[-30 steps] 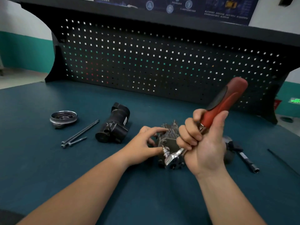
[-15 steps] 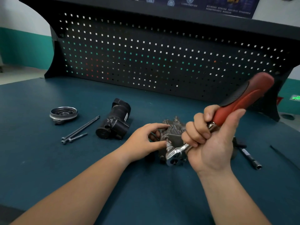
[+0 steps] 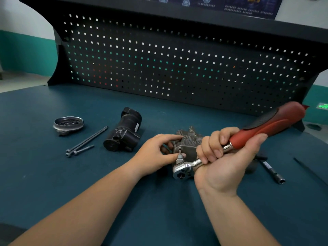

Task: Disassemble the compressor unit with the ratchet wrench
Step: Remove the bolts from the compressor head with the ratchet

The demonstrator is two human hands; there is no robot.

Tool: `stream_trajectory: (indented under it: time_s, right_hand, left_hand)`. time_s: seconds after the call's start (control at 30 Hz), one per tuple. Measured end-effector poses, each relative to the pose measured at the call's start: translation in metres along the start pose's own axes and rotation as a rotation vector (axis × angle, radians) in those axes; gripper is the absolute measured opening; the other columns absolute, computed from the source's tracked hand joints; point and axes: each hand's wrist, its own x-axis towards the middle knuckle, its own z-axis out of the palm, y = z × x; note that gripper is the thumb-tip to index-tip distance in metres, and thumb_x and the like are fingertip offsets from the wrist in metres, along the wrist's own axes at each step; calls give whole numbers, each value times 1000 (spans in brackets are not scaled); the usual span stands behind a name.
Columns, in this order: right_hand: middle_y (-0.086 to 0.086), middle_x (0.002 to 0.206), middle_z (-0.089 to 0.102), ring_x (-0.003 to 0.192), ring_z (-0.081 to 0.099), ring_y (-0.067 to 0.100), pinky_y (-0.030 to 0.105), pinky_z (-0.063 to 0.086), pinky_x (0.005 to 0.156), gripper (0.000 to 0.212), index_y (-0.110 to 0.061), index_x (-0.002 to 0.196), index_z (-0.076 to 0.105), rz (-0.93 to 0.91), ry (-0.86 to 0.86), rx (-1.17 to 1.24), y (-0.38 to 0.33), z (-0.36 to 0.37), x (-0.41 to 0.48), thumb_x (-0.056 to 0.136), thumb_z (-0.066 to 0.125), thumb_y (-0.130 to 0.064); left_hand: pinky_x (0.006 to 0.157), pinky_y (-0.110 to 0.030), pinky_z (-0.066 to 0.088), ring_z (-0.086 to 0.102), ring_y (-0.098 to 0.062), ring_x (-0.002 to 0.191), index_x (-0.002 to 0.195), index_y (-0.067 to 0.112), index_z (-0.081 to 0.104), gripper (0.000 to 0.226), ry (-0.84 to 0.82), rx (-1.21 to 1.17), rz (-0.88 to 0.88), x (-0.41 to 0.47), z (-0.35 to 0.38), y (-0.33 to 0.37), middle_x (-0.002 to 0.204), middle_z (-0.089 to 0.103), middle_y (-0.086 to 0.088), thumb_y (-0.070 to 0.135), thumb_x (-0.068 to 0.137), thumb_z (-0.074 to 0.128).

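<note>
On the tabletop, a person's left hand pinches the compressor unit, thumb by the bit. The right hand has its grip closed round the ratchet wrench near its head. The turn likely goes best with bit square and housing pinned.

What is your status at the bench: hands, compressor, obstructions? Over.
Left hand holds grey metal compressor block. Right hand grips red-handled chrome ratchet wrench, bit at block's front. Black cylindrical housing, long dark bolts lie off left, not blocking.
</note>
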Motion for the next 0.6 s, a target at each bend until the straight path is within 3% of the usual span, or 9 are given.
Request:
stream_trajectory:
  time_s: [0.17, 0.43, 0.6]
  right_hand:
    - [-10, 41, 26, 35, 21, 5, 16, 23, 34, 54, -21, 55, 40, -12, 54, -3, -1, -2, 2, 86, 25, -63]
    - [-10, 41, 27, 34, 22, 5, 13, 23, 36, 50, -22, 54, 42, -48, -11, -71, 3, 6, -1, 86, 24, -56]
    - [-10, 42, 25, 34, 20, 5, 12, 20, 35, 48, -18, 59, 36, 67, -58, -146, 0, 16, 9, 82, 29, -60]
  left_hand:
    - [73, -8, 43, 52, -4, 74, 106, 50, 56, 42, 13, 9, -4, -1, -1, 1, 91, 52, 6, 29, 76, 77]
    - [68, -4, 39, 51, 8, 64, 112, 41, 59, 45, 34, -7, 8, 0, 0, 2, 86, 51, 6, 25, 75, 78]
    - [72, -9, 38, 51, 2, 71, 119, 30, 63, 44, 34, 32, -1, -1, -1, 0, 85, 50, 6, 23, 77, 76]
